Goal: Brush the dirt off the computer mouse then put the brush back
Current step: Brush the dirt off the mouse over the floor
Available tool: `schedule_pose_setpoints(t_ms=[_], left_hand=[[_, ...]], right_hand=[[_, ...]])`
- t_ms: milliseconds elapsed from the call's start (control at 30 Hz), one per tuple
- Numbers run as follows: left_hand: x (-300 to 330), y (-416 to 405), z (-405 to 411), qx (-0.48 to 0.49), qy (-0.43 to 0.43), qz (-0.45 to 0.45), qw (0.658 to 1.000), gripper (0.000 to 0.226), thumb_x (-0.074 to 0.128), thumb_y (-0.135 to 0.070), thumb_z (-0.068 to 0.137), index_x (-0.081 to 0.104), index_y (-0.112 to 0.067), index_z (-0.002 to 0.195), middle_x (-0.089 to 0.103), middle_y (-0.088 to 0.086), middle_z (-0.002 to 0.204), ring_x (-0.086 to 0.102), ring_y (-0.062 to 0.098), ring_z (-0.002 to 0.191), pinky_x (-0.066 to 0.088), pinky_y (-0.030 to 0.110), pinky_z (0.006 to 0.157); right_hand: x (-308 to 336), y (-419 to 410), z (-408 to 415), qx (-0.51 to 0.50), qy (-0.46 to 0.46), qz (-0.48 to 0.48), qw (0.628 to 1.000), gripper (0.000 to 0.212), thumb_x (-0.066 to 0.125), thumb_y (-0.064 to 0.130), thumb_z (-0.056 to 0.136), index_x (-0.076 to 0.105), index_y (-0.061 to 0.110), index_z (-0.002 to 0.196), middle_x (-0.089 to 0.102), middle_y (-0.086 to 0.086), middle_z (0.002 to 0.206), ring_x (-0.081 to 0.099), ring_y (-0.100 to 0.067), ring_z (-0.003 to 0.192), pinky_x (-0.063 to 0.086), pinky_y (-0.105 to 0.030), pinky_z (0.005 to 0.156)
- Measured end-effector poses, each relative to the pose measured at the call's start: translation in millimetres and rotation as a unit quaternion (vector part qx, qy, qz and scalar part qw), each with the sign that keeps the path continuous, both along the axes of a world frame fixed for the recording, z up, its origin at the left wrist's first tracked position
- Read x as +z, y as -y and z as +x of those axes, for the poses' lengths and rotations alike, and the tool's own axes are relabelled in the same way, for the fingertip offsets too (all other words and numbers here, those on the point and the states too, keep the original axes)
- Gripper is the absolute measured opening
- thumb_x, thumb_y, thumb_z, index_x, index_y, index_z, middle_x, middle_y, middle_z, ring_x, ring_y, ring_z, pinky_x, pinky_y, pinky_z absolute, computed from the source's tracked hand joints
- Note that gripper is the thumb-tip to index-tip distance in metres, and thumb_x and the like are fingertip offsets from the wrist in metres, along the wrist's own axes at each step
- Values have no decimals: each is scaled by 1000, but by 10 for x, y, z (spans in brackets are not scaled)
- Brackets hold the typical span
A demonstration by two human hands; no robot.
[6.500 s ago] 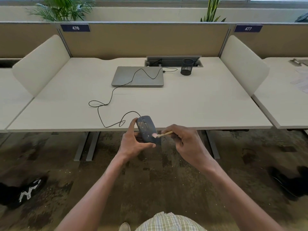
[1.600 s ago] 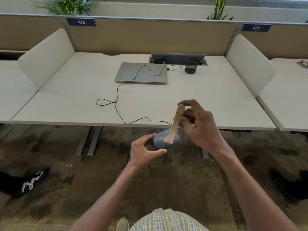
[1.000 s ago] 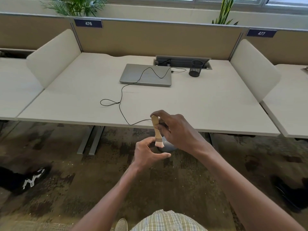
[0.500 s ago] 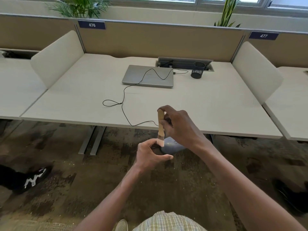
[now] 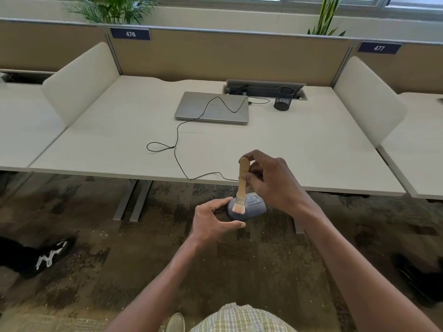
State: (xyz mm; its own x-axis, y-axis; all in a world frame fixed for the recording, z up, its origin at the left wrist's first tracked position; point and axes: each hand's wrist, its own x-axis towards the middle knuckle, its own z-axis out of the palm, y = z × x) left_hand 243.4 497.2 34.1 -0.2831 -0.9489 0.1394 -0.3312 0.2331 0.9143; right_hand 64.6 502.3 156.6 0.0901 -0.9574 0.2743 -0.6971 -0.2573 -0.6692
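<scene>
At twelve o'clock from my hands a closed silver laptop lies flat on the pale beige desk, and a round black mesh pen cup stands at one o'clock from it, by the cable hatch. A thin black cable loops across the desktop from the laptop's right side and runs over the near edge to the grey oval computer mouse, which I hold out over the mottled brown carpet, just in front of the desk edge. My left hand is curled shut around the mouse's left end, thumb under, fingers on top. My right hand is closed on the small wooden-handled brush, pinching the handle near upright; its pale bristles touch the top of the mouse. My right wrist hides the mouse's three o'clock end.
</scene>
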Motion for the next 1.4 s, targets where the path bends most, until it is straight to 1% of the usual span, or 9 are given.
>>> schedule_pose_setpoints(t_ms=[167,367,500,600,700,833,1000,1300,1400], left_hand=[[-6,-3,-7,-8,-10,11,1000,72,97,-25,60,69,-12,126,73,-1,118,69,4,106,57,17,88],[3,-29,-11,-11,-2,10,1000,70,97,-24,60,70,-14,123,74,-2,114,68,-1,102,55,12,83],[29,-41,-11,-12,0,9,1000,67,97,-25,60,71,-15,121,71,-11,108,66,-9,98,55,11,82],[30,-50,-8,-17,-1,9,1000,65,96,-25,61,72,-15,120,73,-8,108,69,2,100,57,14,82],[21,-68,12,-12,-5,3,1000,70,96,-26,60,70,-13,124,73,-4,114,70,7,103,57,16,85],[-1,-85,45,-12,0,-1,1000,73,97,-25,59,70,-11,125,72,-2,118,68,3,105,54,12,87],[-5,-87,72,-10,2,10,1000,73,97,-25,59,70,-12,125,73,-1,117,67,-1,104,53,9,84],[-40,-109,94,-15,-6,33,999,76,98,-27,57,69,-13,126,73,-5,116,69,-1,107,57,20,89],[-49,-109,98,-10,-11,44,999,77,98,-25,57,68,-12,126,72,-8,114,66,-9,105,56,15,87]], right_hand=[[-44,34,-58,-44,17,-16,999,24,65,1,92,60,13,112,75,-4,86,73,-15,73,62,-39,73],[-27,80,-100,-91,18,-35,995,26,64,3,93,59,11,118,74,-7,84,72,-22,71,60,-43,72],[-18,123,2,-83,19,-32,996,32,63,3,94,59,9,124,74,-10,82,72,-22,69,61,-42,69],[-63,174,50,-84,-5,-21,996,29,61,2,93,60,7,122,72,-12,80,71,-28,67,60,-47,66],[-80,202,21,-96,-11,-6,995,27,61,2,94,60,6,120,71,-12,81,71,-28,69,60,-46,68],[-102,218,-33,-108,-28,-1,994,26,60,3,93,60,7,119,70,-13,81,69,-30,70,59,-48,68],[-54,205,-46,-110,11,-18,994,36,63,1,93,58,7,128,73,-11,81,72,-25,70,60,-45,72],[-109,186,-44,-83,5,-15,996,29,62,2,92,60,10,120,72,-11,81,71,-29,70,60,-47,69],[-84,152,-81,-85,33,-29,995,30,64,1,92,59,11,120,72,-10,80,71,-29,70,59,-48,70]])
